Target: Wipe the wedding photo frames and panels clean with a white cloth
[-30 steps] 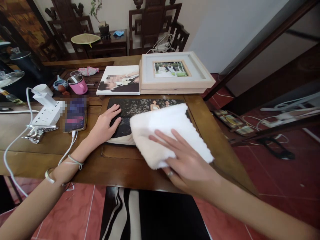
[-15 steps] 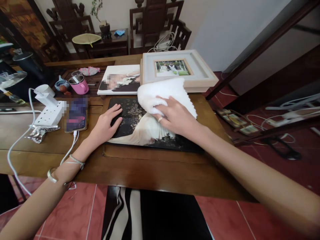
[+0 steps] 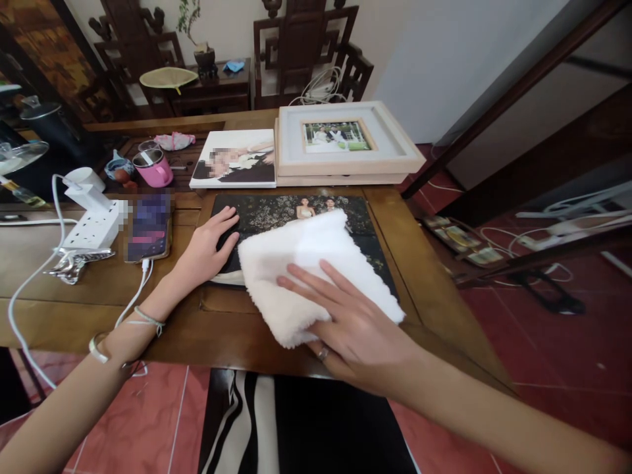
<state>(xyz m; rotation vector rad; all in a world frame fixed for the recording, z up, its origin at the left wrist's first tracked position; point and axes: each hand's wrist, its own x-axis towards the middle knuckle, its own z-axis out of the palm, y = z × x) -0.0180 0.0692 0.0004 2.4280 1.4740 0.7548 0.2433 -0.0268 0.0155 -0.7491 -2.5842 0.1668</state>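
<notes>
A dark photo panel (image 3: 276,209) with a couple pictured on it lies flat on the wooden table. My left hand (image 3: 207,243) rests at the panel's left edge, fingers stretched out and thumb apart, holding nothing. Under my right hand (image 3: 345,322) is a fluffy white cloth (image 3: 296,263), pressed on the lower part of the panel and hanging past its near edge. The fingers lie over the cloth and a fold of it is caught by the thumb side. Much of the pictured white dress is hidden beneath the cloth.
Behind the panel are a white-edged photo canvas (image 3: 232,141) and stacked pale wooden frames (image 3: 399,148). To the left lie a phone (image 3: 149,227) on a charging cable, a white power strip (image 3: 101,227) and a pink mug (image 3: 157,170). The wooden table (image 3: 266,322) ends close before me.
My right hand has drawn the white cloth from the panel's far right toward me and slightly left, uncovering the pictured couple. My left hand stays at the left edge.
</notes>
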